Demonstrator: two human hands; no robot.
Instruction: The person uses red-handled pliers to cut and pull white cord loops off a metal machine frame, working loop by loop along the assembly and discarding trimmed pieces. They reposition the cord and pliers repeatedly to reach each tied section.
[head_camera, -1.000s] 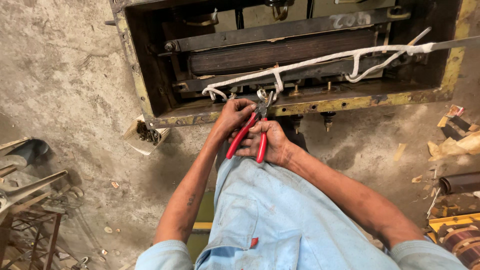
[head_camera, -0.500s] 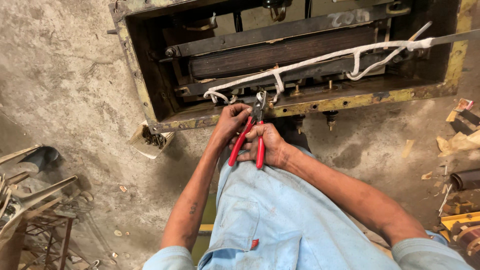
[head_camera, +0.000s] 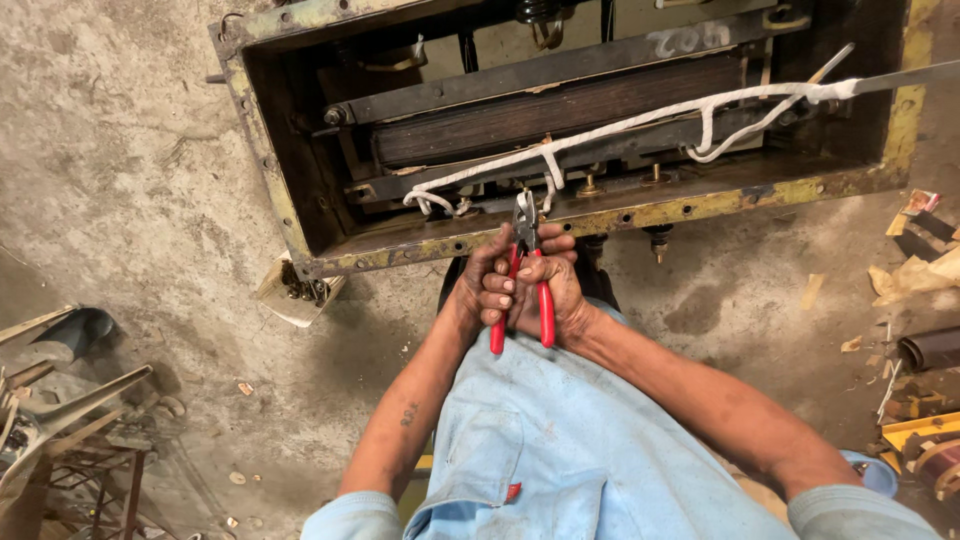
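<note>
While leaning over the open, rusty yellow-edged metal housing (head_camera: 300, 225) on the concrete floor (head_camera: 130, 180), gripping red-handled steel pliers (head_camera: 527, 280) with both hands. Left hand (head_camera: 487, 285) clenching around the left red handle, fingers curled over it; right hand (head_camera: 556, 290) wrapping the other handle, pressed against the left. Pointing the pliers' metal nose up at the housing's lower rim, just beside a white cloth-wrapped cable (head_camera: 640, 125) running along dark bars inside. Resting both forearms over a light blue fabric garment (head_camera: 560, 450). Lying nearby on the floor: a small open cardboard box of dark parts (head_camera: 298, 290), just outside the housing's corner.
</note>
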